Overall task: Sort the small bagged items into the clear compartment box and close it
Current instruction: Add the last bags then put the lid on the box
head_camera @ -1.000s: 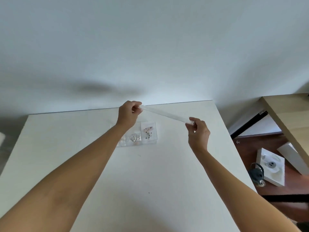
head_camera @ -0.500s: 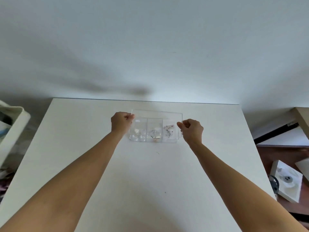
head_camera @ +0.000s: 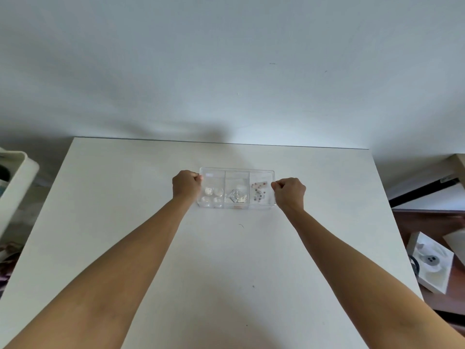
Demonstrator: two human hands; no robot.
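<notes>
A clear compartment box (head_camera: 237,172) lies on the white table (head_camera: 226,260), with its clear lid resting over it. Its three sections hold small bagged items: pale round pieces (head_camera: 213,193) on the left, silvery bits (head_camera: 236,196) in the middle, tiny dark and pink stars (head_camera: 259,191) on the right. My left hand (head_camera: 186,185) pinches the lid at the box's left end. At the right end, my right hand (head_camera: 289,191) pinches the lid the same way. Both fists are curled tight against the box's short sides.
The table's far edge meets a pale wall. A white bin (head_camera: 15,182) stands off the left side. On the floor to the right lie a white foam tray (head_camera: 431,264) and a wooden furniture edge (head_camera: 460,162).
Both hands brought the clear lid down from mid-air and set it level over the box. The view also swung left, centring the box.
</notes>
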